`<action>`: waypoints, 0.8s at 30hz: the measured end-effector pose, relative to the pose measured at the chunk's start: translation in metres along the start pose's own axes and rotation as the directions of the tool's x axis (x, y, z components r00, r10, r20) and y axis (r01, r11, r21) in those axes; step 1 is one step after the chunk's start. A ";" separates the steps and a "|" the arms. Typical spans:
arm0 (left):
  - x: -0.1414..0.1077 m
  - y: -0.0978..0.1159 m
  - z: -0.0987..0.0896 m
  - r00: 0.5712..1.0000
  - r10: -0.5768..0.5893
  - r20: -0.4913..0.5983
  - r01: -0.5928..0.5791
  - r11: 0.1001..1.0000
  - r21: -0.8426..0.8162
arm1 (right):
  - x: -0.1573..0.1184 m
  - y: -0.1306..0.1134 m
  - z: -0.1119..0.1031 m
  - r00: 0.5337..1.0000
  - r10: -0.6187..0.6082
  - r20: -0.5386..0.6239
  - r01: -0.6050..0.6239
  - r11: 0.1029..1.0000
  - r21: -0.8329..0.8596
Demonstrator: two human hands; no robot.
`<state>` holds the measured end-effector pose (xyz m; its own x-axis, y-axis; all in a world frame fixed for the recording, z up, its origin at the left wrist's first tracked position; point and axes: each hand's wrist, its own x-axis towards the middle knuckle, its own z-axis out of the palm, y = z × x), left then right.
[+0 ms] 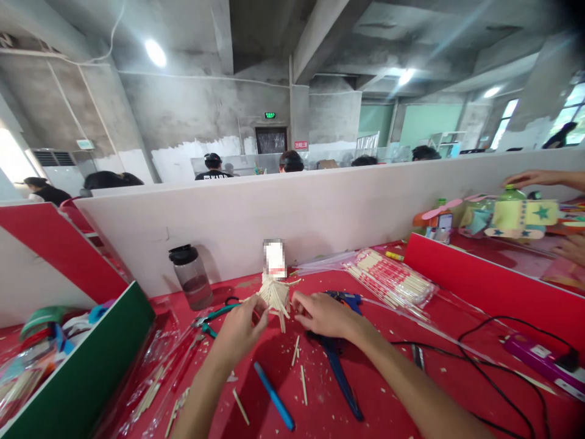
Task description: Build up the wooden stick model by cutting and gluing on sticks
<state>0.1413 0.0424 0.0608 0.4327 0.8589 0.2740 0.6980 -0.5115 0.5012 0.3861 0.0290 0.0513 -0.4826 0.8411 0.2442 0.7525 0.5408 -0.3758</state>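
Note:
A small structure of pale wooden sticks [275, 294] stands on the red table below a blurred white card. My left hand [243, 326] is at its left side, thumb and index finger close together; whether they hold a stick is too small to tell. At its right side is my right hand [320, 312], fingers curled close to the sticks, with any grip on them unclear. A blue glue gun [340, 372] lies partly under my right hand. Green-handled pliers [222, 312] rest beyond my left hand. Nearer me are a blue pen [274, 396] and loose stick pieces [304, 385].
A dark-lidded bottle [192, 283] stands at the back left. Bagged sticks [393, 277] lie back right. Black cables and a purple power strip [542, 360] are at right. Low green and red partitions flank the area. Another person's hand touches a green bottle [512, 193].

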 end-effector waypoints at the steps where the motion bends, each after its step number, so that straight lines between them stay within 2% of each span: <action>1: -0.002 -0.002 -0.007 0.998 0.037 0.058 -0.037 0.999 -0.001 | -0.003 0.000 -0.006 0.994 0.003 0.113 0.000 1.000 -0.026; 2: -0.004 -0.004 -0.014 0.990 0.067 0.127 -0.067 0.998 -0.001 | -0.006 -0.002 -0.011 0.967 -0.005 0.254 0.014 0.999 -0.035; 3: -0.007 -0.006 -0.021 0.979 0.080 0.189 -0.081 0.997 0.001 | -0.008 -0.007 -0.015 0.916 -0.024 0.400 0.036 0.999 -0.023; 4: -0.009 -0.008 -0.028 0.967 0.080 0.242 -0.083 0.997 0.003 | -0.010 -0.014 -0.015 0.861 -0.060 0.505 0.062 0.998 0.013; 5: -0.012 -0.010 -0.034 0.956 0.069 0.285 -0.073 0.997 0.004 | -0.011 -0.024 -0.013 0.833 -0.113 0.542 0.108 0.993 0.040; 6: -0.014 -0.011 -0.039 0.947 0.049 0.317 -0.055 0.998 0.010 | -0.012 -0.036 -0.008 0.843 -0.153 0.515 0.158 0.987 0.034; 7: -0.016 -0.012 -0.044 0.940 0.027 0.340 -0.035 0.999 0.018 | -0.011 -0.049 0.000 0.874 -0.164 0.457 0.190 0.982 -0.010; 9: -0.020 -0.014 -0.053 0.930 -0.023 0.368 0.006 0.999 0.045 | -0.009 -0.074 0.023 0.947 -0.101 0.304 0.148 0.980 -0.135; 10: -0.021 -0.015 -0.057 0.927 -0.045 0.373 0.026 0.998 0.057 | -0.008 -0.084 0.036 0.967 -0.060 0.248 0.110 0.975 -0.191; 12: -0.024 -0.017 -0.063 0.924 -0.080 0.374 0.056 0.996 0.075 | -0.005 -0.099 0.062 0.987 0.017 0.160 0.029 0.959 -0.283; 14: -0.027 -0.020 -0.066 0.922 -0.099 0.375 0.074 0.994 0.082 | -0.004 -0.107 0.079 0.983 0.042 0.180 0.020 0.944 -0.330; 17: -0.030 -0.024 -0.069 0.920 -0.107 0.377 0.082 0.993 0.082 | -0.005 -0.109 0.079 0.980 0.029 0.198 0.037 0.946 -0.323; 21: -0.032 -0.025 -0.071 0.924 -0.098 0.369 0.074 0.994 0.078 | -0.012 -0.104 0.057 0.978 0.018 0.207 0.021 0.983 -0.184; 24: -0.033 -0.023 -0.073 0.926 -0.088 0.366 0.066 0.995 0.074 | -0.020 -0.098 0.053 0.990 -0.013 0.143 0.025 0.996 -0.081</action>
<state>0.0691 0.0275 0.1004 0.5482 0.8314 -0.0907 0.7650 -0.4546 0.4562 0.2981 -0.0406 0.0361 -0.5512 0.8258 0.1191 0.7742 0.5594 -0.2960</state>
